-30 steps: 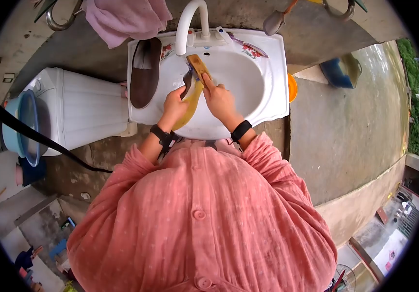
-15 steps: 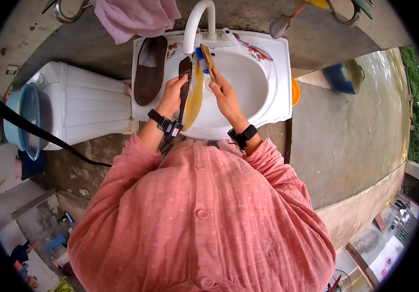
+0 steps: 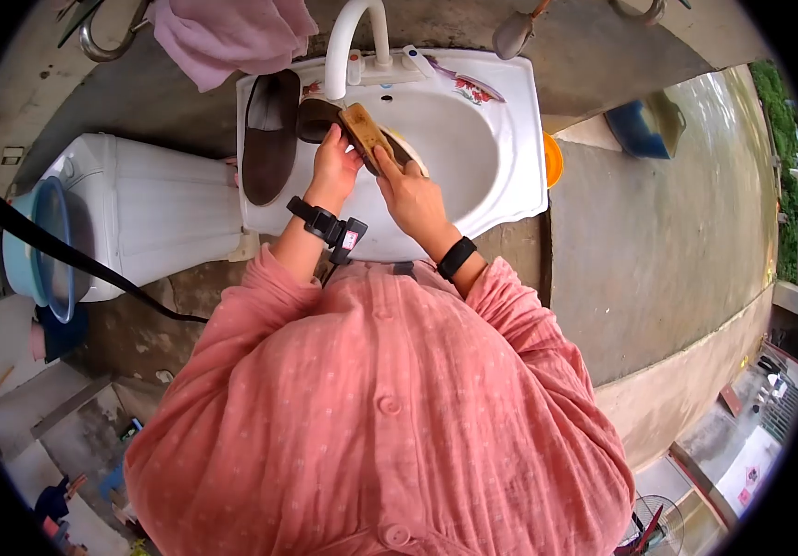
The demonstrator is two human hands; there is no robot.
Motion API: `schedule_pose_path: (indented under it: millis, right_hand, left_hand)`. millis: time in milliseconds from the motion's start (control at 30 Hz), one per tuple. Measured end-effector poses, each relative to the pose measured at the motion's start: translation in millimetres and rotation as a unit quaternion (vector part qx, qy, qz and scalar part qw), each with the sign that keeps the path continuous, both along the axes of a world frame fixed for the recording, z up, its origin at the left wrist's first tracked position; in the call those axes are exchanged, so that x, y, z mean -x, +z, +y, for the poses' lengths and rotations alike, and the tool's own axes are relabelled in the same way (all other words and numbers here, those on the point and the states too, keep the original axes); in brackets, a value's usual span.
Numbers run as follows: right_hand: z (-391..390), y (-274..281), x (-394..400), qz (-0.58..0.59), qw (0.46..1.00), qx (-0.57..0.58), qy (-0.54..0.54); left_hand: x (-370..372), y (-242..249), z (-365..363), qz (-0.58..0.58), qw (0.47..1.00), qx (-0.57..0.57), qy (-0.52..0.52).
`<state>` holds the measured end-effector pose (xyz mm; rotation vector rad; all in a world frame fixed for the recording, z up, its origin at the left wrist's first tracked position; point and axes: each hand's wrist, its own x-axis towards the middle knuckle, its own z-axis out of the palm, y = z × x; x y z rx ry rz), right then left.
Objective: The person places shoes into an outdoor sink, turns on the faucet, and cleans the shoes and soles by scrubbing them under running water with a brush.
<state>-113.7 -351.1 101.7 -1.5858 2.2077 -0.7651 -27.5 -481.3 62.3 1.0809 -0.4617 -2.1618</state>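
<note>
A brown slip-on shoe (image 3: 316, 120) is tilted under the tap, with a strip of its pale sole edge showing on the right. My left hand (image 3: 332, 173) grips its near side, and the fingertips are partly hidden. The fingers of my right hand (image 3: 415, 202) are wrapped around a wooden scrub brush (image 3: 363, 132), which lies across the shoe and covers its middle; the bristles face away from me. Left of them, the matching brown shoe (image 3: 271, 139) rests on the rim of the white sink (image 3: 463, 176). Above hangs the curved white faucet (image 3: 339, 57).
A pink cloth (image 3: 232, 37) hangs at the upper left. Beside the sink stands a white washing machine (image 3: 163, 199) with blue basins (image 3: 50, 243). An orange bowl (image 3: 553, 160) and a blue bucket (image 3: 642, 128) are to the right. A toothbrush-like item (image 3: 473, 83) lies on the back rim.
The shoe has turned from its yellow sole facing right to its opening showing on the left. My right hand has brought the brush over it, wooden back now up. The view has shifted slightly.
</note>
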Motion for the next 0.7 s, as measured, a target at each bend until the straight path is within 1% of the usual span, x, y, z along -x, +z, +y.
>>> schedule_pose_path:
  millis: [33,67,167,200,233,267,333,367,400,433,467,500,533,567,600,667,700]
  right_hand:
    - [-3,1,0,0.001,1.000,0.017,0.002]
    - [-3,2,-1,0.002,0.999,0.032,0.007]
    - [-10,-8,0,0.014,0.997,0.081,0.010]
    - [-11,-7,1,0.015,0.994,0.104,0.005]
    - [-11,-7,6,0.015,0.994,0.104,0.005]
    - [-7,-5,14,0.020,0.995,0.094,0.013]
    - [1,-3,25,0.024,0.996,0.085,0.023]
    - [4,-4,30,0.012,0.997,0.068,0.015]
    - [5,-6,34,-0.001,0.999,0.052,0.007]
    - [4,-10,34,-0.007,0.996,0.087,-0.002]
    - [3,-14,35,-0.008,0.996,0.086,0.000]
    - [-1,-13,35,-0.037,0.995,0.088,-0.014]
    - [-3,-11,34,-0.066,0.993,0.089,-0.027]
    - [-6,-10,32,-0.087,0.994,0.063,-0.029]
    - [-9,-8,27,-0.089,0.994,0.064,-0.030]
    - [-14,-6,13,-0.107,0.994,0.019,-0.014]
    - [-15,-13,3,-0.112,0.992,0.062,0.005]
  left_hand:
    - [2,3,-7,0.026,1.000,0.003,0.001]
    - [1,5,-12,0.023,0.999,0.021,-0.011]
    - [3,1,-15,0.035,0.998,0.038,0.018]
    - [3,6,-16,0.047,0.998,-0.030,0.027]
    - [3,10,-17,0.058,0.993,-0.098,0.034]
    - [3,12,-18,0.058,0.993,-0.098,0.033]
    - [0,22,-18,0.112,0.986,-0.120,-0.038]
    - [2,25,-14,0.086,0.990,-0.103,-0.041]
    - [3,22,-14,0.097,0.989,-0.099,-0.052]
    - [3,18,-14,0.086,0.990,-0.109,-0.037]
    - [3,13,-12,0.073,0.990,-0.121,-0.023]
    - [2,5,-12,0.072,0.990,-0.121,-0.022]
    - [-2,-3,-10,0.057,0.990,-0.120,-0.037]
    - [-5,-10,-11,0.041,0.991,-0.119,-0.052]
    - [-8,-9,-10,0.039,0.991,-0.118,-0.053]
    - [-15,-8,-4,0.039,0.990,-0.100,-0.087]
    - [-15,-4,1,0.045,0.994,-0.076,-0.070]
